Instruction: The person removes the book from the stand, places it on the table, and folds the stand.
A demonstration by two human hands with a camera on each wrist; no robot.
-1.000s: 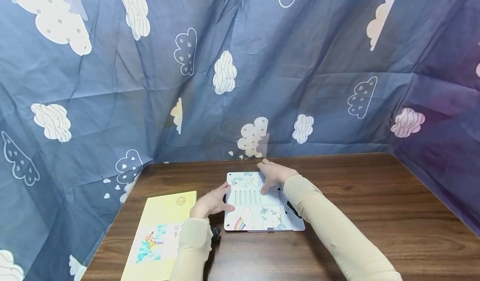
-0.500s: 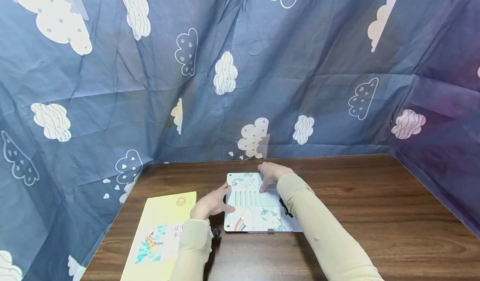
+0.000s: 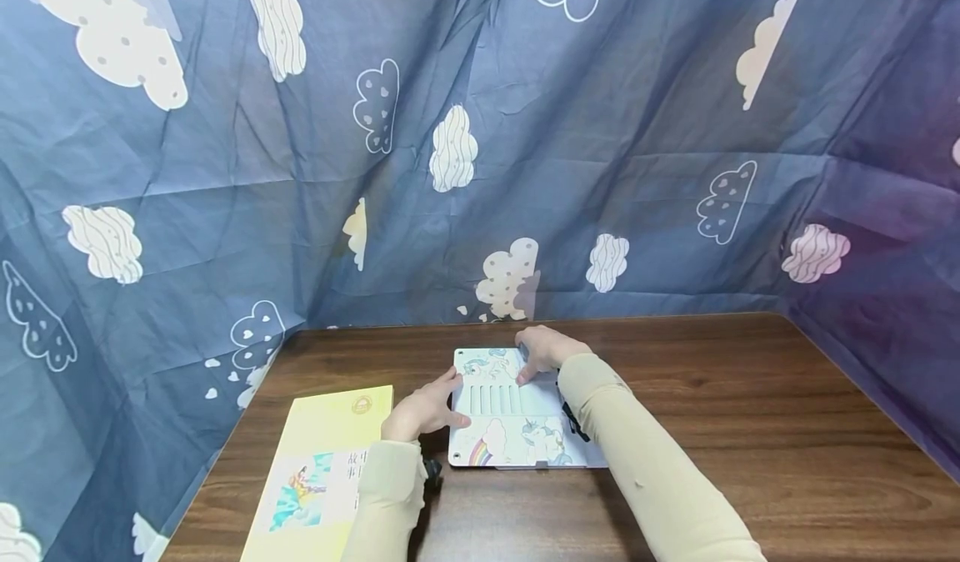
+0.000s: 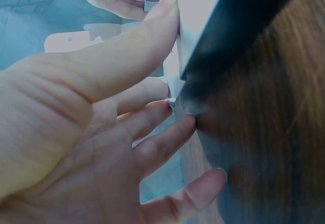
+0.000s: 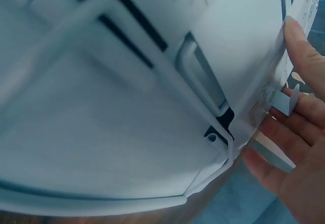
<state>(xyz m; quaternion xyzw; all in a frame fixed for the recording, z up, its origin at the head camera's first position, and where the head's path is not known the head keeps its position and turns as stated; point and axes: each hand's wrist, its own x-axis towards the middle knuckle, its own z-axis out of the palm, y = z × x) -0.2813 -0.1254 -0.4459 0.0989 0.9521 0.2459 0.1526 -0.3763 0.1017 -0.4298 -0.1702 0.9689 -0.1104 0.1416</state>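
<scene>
A white book stand [image 3: 543, 441] printed with unicorns and a rainbow lies flat on the table. My left hand [image 3: 423, 408] holds its left edge, thumb on top; in the left wrist view, the left hand [image 4: 111, 117] has its fingers spread along that edge. At the far edge, my right hand [image 3: 547, 349] keeps its thumb on the panel with fingers over the rim. From the right wrist, a wire leg [image 5: 56, 43] shows on the stand's plate. A small bent metal tab [image 5: 287, 102] sits by the right hand's fingers [image 5: 304, 120].
A yellow book [image 3: 330, 420] with a colourful picture lies at the left, close beside the left forearm. The brown wooden table [image 3: 750, 412] stretches to the right. Behind it hangs a blue cloth [image 3: 420, 237] with cloud patterns.
My right forearm has swung left, and the right hand has shifted slightly along the stand's far edge. My left hand and the book stand stay where they were.
</scene>
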